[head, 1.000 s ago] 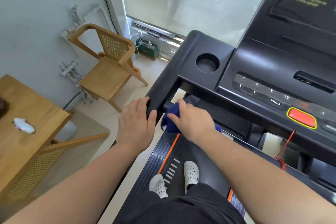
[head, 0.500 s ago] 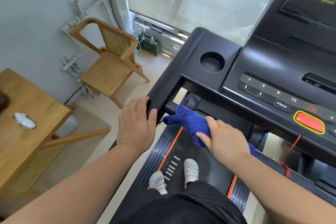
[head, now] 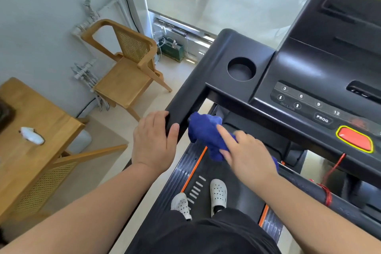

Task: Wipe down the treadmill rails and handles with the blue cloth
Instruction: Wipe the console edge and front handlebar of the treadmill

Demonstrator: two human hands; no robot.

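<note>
The blue cloth (head: 206, 136) is draped over the black front handlebar (head: 340, 198) of the treadmill, close to where the bar meets the left rail (head: 185, 97). My right hand (head: 247, 154) holds the cloth around the bar, index finger stretched out along the fabric. My left hand (head: 153, 140) grips the lower end of the left rail, thumb hooked over its inner edge. The part of the bar under the cloth and my right hand is hidden.
The console (head: 321, 80) with its cup holder (head: 241, 69) and red stop button (head: 354, 139) rises ahead. A red cord (head: 325, 194) is wound on the bar to the right. A wooden chair (head: 125, 68) and table (head: 31, 130) stand left.
My right hand slid the cloth rightward along the handlebar from the rail joint, then shifted back slightly left with the index finger extended. My left hand stayed on the rail.
</note>
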